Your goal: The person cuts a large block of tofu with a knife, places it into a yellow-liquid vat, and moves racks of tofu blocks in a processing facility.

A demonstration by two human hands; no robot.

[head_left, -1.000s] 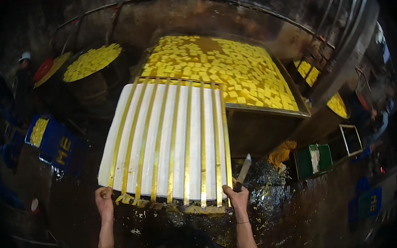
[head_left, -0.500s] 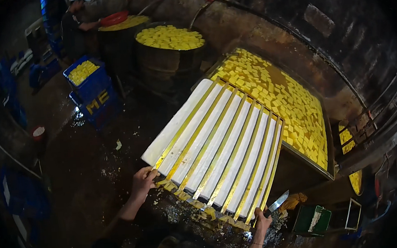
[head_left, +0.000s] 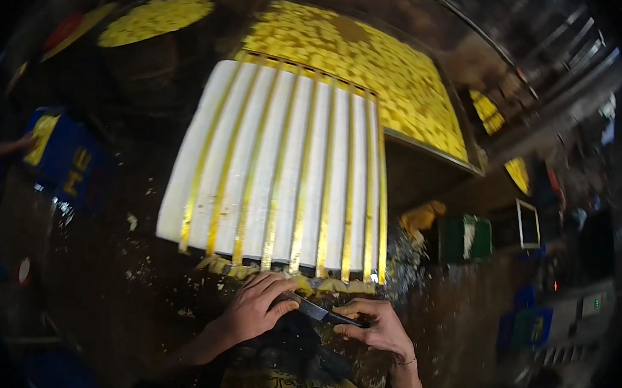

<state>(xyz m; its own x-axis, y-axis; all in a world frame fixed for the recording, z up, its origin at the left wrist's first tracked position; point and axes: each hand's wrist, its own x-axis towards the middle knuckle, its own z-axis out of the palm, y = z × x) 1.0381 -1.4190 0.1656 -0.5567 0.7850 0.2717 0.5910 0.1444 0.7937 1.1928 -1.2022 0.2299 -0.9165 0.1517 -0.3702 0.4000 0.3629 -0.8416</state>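
In front of my body, my right hand (head_left: 378,325) grips a knife (head_left: 315,310) by its dark handle, with the blade pointing left. My left hand (head_left: 260,311) is at the blade's other end, its thumb and fingers closed about it. Just beyond both hands lies a broad white slab (head_left: 181,196), soft-looking and smooth. A rack of yellow slats (head_left: 299,216) rests on top, dividing its face into long white strips. Crumpled yellowish cloth (head_left: 339,286) shows along the near edge.
Behind the slab stands a large vat (head_left: 396,65) full of yellow blocks. A round drum (head_left: 158,21) of similar blocks is at the far left, near stacked blue crates (head_left: 70,157) that a person's arm reaches. A green bin (head_left: 465,237) sits to the right. Scraps litter the wet floor.
Both hands have left the slatted rack's near corners and come together in front of me. The knife has turned from pointing up-right to lying between them. My view has shifted.
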